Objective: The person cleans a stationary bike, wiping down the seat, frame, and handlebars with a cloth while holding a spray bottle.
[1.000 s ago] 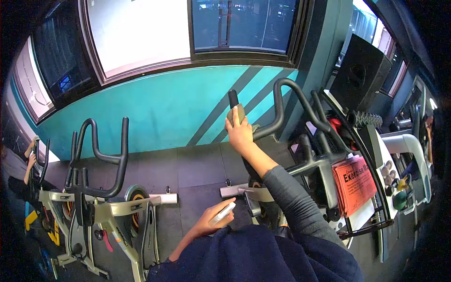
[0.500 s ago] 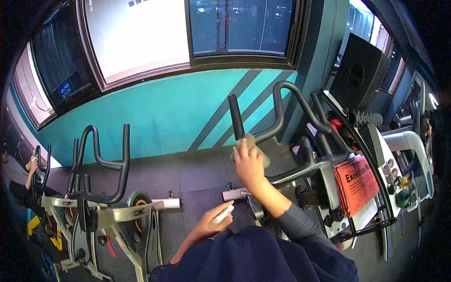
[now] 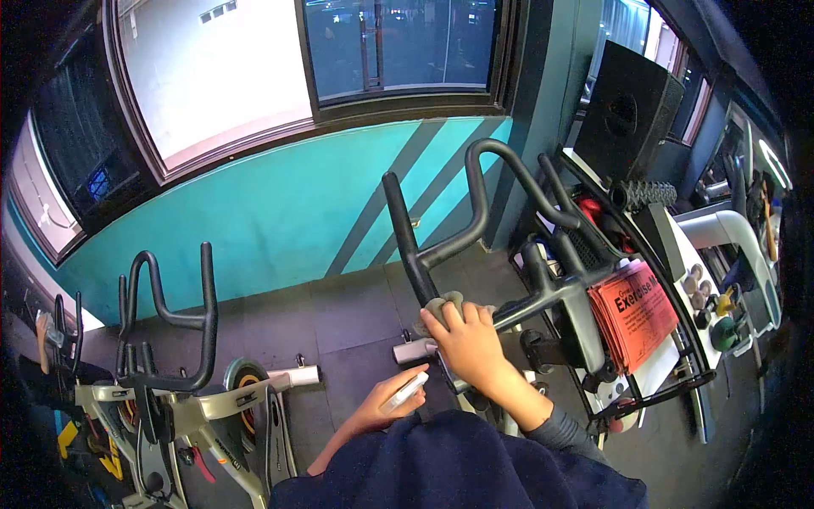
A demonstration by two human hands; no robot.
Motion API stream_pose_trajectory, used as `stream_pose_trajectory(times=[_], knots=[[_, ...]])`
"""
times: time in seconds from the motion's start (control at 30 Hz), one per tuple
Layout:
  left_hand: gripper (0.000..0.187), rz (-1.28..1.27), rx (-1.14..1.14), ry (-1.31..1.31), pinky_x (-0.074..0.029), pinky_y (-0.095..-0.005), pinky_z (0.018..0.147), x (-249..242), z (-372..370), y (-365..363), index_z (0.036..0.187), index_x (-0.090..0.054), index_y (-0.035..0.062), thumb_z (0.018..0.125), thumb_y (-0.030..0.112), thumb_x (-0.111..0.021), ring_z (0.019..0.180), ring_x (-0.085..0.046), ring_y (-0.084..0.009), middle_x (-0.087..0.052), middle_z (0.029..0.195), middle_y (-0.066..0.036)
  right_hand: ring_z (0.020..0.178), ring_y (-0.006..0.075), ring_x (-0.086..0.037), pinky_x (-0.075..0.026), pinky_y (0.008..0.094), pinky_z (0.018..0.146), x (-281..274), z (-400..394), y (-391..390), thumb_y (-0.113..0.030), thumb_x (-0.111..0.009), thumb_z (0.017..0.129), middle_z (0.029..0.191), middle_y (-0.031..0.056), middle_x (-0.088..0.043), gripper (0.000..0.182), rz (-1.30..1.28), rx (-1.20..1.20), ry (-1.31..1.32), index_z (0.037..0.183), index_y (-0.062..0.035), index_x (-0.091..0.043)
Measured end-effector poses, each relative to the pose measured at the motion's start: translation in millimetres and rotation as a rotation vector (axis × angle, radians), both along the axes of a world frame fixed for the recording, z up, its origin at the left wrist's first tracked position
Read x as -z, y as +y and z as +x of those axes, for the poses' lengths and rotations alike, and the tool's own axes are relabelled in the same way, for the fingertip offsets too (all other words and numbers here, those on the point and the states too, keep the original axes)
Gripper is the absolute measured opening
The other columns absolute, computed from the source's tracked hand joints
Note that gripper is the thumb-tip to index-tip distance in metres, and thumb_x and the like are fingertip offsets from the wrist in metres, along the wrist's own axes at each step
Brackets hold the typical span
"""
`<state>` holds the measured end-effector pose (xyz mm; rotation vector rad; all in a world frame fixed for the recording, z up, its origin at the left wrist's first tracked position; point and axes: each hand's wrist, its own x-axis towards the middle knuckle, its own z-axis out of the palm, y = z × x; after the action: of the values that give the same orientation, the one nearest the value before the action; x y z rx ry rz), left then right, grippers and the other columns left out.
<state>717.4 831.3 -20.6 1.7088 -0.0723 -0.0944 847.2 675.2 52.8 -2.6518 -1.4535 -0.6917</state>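
Observation:
My right hand [image 3: 471, 349] is closed over a crumpled grey-green cloth [image 3: 434, 307], pressing it around the lower bend of a black exercise bike handlebar [image 3: 454, 243]. The bar's upright grip rises ahead of the hand, and its looped part curves off to the right. Low in front of my body, my left hand [image 3: 383, 407] is wrapped around a small white object [image 3: 409, 391] with a flat, pale face; its kind is not clear. The left hand stays apart from the bike.
A second exercise bike [image 3: 225, 404] stands on the left. Orange-red exercise sheets [image 3: 638, 318] hang on a rack at right, near a black speaker [image 3: 629, 114] and a black textured roller [image 3: 649, 196]. A teal wall [image 3: 246, 220] runs below the windows. Another person's arm [image 3: 43, 346] shows far left.
My right hand has slid the cloth down from the upright grip to the lower bend, closer to me. The view has shifted slightly; my left hand still holds the white object.

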Motion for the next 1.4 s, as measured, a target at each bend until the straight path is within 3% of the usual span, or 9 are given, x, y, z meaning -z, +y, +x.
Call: stream_pose_trajectory(times=[0.2,0.5,0.83,0.9,1.03,1.17,1.23,1.3,1.4], knots=[[0.055,0.000,0.017,0.037,-0.046,-0.0275,0.083,-3,9,6,0.137,-0.044,0.0066,0.089,0.025,-0.064,0.089,-0.058,-0.0123,-0.062,0.096,-0.005,0.073,0.0268,-0.058,-0.051,0.0361,0.055,27,25,59,-0.025,-0.057,0.082,0.093,0.0124,-0.054,0.051,0.038,0.341,-0.065,0.131,-0.0143,-0.050],[0.053,0.053,-0.028,-0.043,-0.046,-0.0277,0.082,12,14,11,0.137,-0.045,0.0085,0.089,0.022,-0.064,0.088,-0.058,-0.0123,-0.062,0.094,-0.005,0.074,0.0283,-0.060,-0.054,0.0348,0.055,24,60,103,-0.020,-0.050,0.088,0.093,0.0141,-0.051,0.053,-0.085,0.521,0.166,0.140,-0.0208,-0.041],[0.053,-0.014,-0.016,0.028,-0.046,-0.0279,0.083,5,7,-5,0.136,-0.045,0.0056,0.089,0.024,-0.063,0.090,-0.058,-0.0126,-0.062,0.097,-0.005,0.080,0.0278,-0.057,-0.048,0.0381,0.065,27,17,53,-0.025,-0.061,0.079,0.106,0.0142,-0.053,0.062,-0.110,0.350,-0.076,0.138,-0.0236,-0.044],[0.053,-0.012,-0.015,-0.015,-0.046,-0.0277,0.084,14,7,-6,0.135,-0.046,0.0061,0.089,0.024,-0.063,0.090,-0.058,-0.0126,-0.062,0.098,-0.006,0.082,0.0255,-0.055,-0.045,0.0356,0.067,20,11,33,-0.019,-0.050,0.085,0.106,0.0156,-0.054,0.050,-0.075,0.174,-0.115,0.135,-0.0238,-0.048],[0.053,0.001,-0.028,-0.032,-0.046,-0.0276,0.084,2,6,-6,0.135,-0.046,0.0063,0.089,0.025,-0.063,0.090,-0.057,-0.0127,-0.062,0.098,-0.006,0.084,0.0232,-0.054,-0.043,0.0352,0.072,-3,13,-11,-0.019,-0.050,0.082,0.103,0.0059,-0.055,0.047,-0.018,-0.129,-0.023,0.128,-0.0241,-0.054],[0.053,-0.005,-0.052,0.003,-0.045,-0.0273,0.083,-6,8,-4,0.135,-0.046,0.0067,0.089,0.026,-0.063,0.090,-0.057,-0.0123,-0.062,0.099,-0.006,0.087,0.0239,-0.057,-0.045,0.0365,0.076,-42,18,-41,-0.014,-0.058,0.078,0.095,0.0040,-0.059,0.048,0.100,-0.256,0.250,0.126,-0.0207,-0.057],[0.053,0.011,-0.059,-0.006,-0.045,-0.0272,0.083,-7,11,-3,0.135,-0.046,0.0067,0.089,0.026,-0.063,0.090,-0.057,-0.0121,-0.062,0.098,-0.006,0.097,0.0290,-0.057,-0.044,0.0379,0.086,-49,26,-52,-0.009,-0.060,0.079,0.108,0.0104,-0.061,0.051,0.357,-0.274,0.534,0.129,-0.0142,-0.054],[0.053,0.037,-0.051,-0.026,-0.045,-0.0268,0.083,-8,13,-2,0.136,-0.046,0.0066,0.090,0.028,-0.063,0.089,-0.057,-0.0117,-0.061,0.098,-0.006,0.123,0.0300,-0.049,-0.033,0.0388,0.106,-61,40,-65,-0.010,-0.056,0.085,0.133,0.0161,-0.052,0.046,0.641,-0.290,0.665,0.130,-0.0015,-0.051],[0.054,0.040,-0.048,-0.025,-0.045,-0.0269,0.083,-9,15,-2,0.136,-0.045,0.0062,0.089,0.029,-0.063,0.089,-0.057,-0.0118,-0.061,0.098,-0.005,0.135,0.0289,-0.033,-0.023,0.0398,0.112,-80,63,-67,-0.020,-0.048,0.093,0.146,0.0170,-0.033,0.054,1.082,-0.231,0.444,0.140,0.0008,-0.033]])
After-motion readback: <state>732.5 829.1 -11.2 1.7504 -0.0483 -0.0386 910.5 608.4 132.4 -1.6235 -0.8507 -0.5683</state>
